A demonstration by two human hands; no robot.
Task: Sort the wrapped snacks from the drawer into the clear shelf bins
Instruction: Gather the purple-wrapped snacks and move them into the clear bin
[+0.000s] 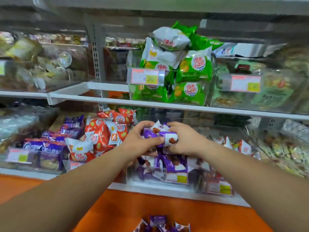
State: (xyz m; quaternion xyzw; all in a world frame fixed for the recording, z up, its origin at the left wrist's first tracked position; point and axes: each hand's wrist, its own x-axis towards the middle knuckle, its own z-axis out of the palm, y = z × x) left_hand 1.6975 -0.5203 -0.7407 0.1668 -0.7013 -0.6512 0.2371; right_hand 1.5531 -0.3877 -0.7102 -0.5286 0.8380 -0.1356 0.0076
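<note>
Purple film wrappers show first at the bottom edge, where a few loose packets (160, 224) lie low in front of the orange surface (150, 206), probably in the drawer, though the drawer itself is not seen. Further in, the left hand (140, 139) and the right hand (184, 139) meet over the clear bin (147, 180) on the lower shelf. The fingers of both are curled and clamped on one bundle of purple packets (164, 136), held just above the same kind lying in the bin. Such packets seem light and soft, with slippery, crinkling film, and the content may crush, so it is better to hold them around the middle and not by the crimped ends. The yellow tag (181, 178) on this bin is too blurred to read. Just beside it, on the left, lie red packs (103, 131) with a round logo. On the upper shelf, green packs (192, 67) carry large Chinese characters that cannot be read surely, and the price label (144, 76) seems to read 8.80.
</note>
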